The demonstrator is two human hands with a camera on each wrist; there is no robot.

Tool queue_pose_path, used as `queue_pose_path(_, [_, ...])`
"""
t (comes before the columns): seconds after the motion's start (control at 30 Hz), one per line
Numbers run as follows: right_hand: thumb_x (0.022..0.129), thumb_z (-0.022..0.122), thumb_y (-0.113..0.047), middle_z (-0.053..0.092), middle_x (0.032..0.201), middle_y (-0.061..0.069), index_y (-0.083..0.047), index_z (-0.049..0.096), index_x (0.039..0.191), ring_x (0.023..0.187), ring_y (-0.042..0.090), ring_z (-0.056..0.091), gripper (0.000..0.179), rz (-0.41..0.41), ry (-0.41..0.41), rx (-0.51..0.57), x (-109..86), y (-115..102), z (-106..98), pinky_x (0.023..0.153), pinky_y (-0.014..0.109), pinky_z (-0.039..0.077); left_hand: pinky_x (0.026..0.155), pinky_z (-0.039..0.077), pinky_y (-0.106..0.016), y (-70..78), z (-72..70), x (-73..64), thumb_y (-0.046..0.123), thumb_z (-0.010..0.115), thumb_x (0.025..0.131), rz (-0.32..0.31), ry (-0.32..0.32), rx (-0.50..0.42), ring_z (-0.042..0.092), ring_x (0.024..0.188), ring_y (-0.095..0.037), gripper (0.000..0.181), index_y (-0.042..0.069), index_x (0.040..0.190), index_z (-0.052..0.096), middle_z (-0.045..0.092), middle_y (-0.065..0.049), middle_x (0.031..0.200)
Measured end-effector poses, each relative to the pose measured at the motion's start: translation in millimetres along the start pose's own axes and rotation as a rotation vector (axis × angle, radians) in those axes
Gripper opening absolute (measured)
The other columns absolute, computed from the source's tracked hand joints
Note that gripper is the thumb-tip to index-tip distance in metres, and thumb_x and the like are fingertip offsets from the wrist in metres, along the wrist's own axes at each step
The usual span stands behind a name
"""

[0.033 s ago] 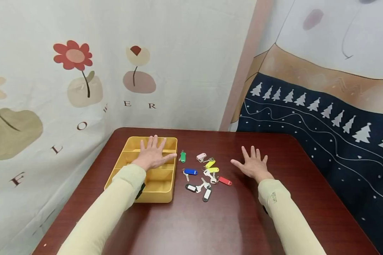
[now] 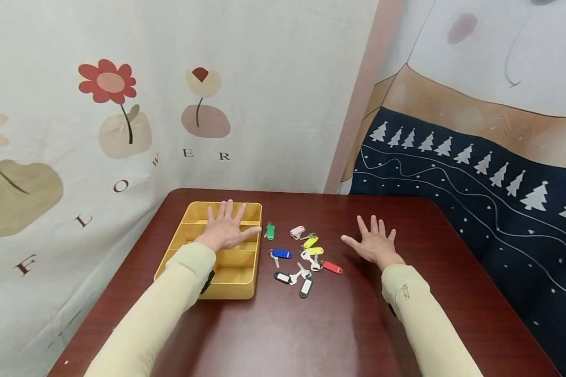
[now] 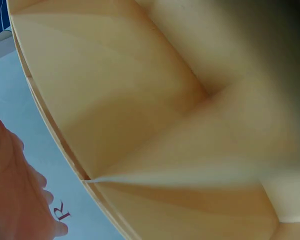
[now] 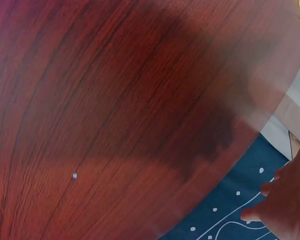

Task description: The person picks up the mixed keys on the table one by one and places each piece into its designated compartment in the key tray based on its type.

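My left hand [image 2: 225, 229] is spread with straight fingers over the yellow divided tray [image 2: 231, 291], holding nothing. Part of the tray lies hidden under that hand and sleeve; the left wrist view looks into its compartments past a divider. To the right of the keys, my right hand [image 2: 374, 244] is spread over the table, also holding nothing. Between hands and tray lie several keys with tags: a green tag [image 2: 270, 232], a blue tag [image 2: 281, 254], a pink tag [image 2: 297, 230], yellow tags [image 2: 315, 251], a red tag [image 2: 332, 267] and black-rimmed tags [image 2: 305, 288].
The dark red wooden table [image 2: 283, 335] carries the tray on its left side. Behind it hangs a pale curtain [image 2: 273, 104] with flowers and letters. A navy cloth [image 2: 476, 209] with white trees hangs along the right side.
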State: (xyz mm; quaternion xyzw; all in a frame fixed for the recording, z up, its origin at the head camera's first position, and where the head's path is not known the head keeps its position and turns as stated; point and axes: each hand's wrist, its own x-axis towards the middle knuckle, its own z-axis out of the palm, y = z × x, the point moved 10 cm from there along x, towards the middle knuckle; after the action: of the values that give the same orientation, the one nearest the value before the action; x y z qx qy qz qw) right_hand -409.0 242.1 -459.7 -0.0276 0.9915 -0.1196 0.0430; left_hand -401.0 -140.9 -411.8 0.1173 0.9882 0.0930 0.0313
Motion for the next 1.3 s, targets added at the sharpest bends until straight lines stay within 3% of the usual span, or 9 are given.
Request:
queue_pose_path(0.33, [0.087,0.04,-0.078,-0.002,0.161,0.031,-0.014,0.012,0.161,0.145,0.053,-0.003,0.102,-0.004,0.009,-0.004,-0.6,-3,-7,0.106,0.076,-0.005,0.111,-0.012,-0.067,5.7,-9.9,-5.9,0.077,0.033,0.092,0.005,-0.022,-0.026,-0.007,0.148,-0.045,0.098,0.012,0.161,0.007,-0.004,-0.029,0.161])
queue_pose_path(0.5, [0.088,0.042,-0.077,-0.001,0.161,0.031,-0.014,0.012,0.16,0.145,0.053,-0.003,0.101,-0.011,0.003,0.003,-1.8,-5,-7,0.107,0.076,-0.004,0.111,-0.012,-0.067,0.0,-13.3,-11.6,0.077,0.034,0.092,-0.005,-0.024,-0.035,-0.008,0.147,-0.046,0.1,0.01,0.161,0.006,-0.004,-0.03,0.161])
queue_pose_path(0.83, [0.087,0.045,-0.076,0.0,0.16,0.031,-0.013,0.013,0.16,0.144,0.054,-0.001,0.102,-0.023,0.027,0.025,-2.1,-7,-10,0.107,0.076,-0.001,0.11,-0.005,-0.071,-30.4,-22.9,-23.1,0.08,0.033,0.09,-0.044,-0.01,-0.004,0.0,0.146,-0.05,0.105,0.006,0.16,0.01,0.003,-0.034,0.159])
queue_pose_path(1.3, [0.088,0.049,-0.073,0.005,0.16,0.031,-0.014,0.015,0.16,0.145,0.052,0.004,0.1,-0.038,0.055,0.05,-3.0,-16,-10,0.109,0.073,0.004,0.108,-0.001,-0.074,-77.1,-27.9,-51.0,0.075,0.044,0.091,-0.104,-0.039,-0.103,0.002,0.143,-0.055,0.106,0.0,0.158,0.012,0.006,-0.038,0.156])
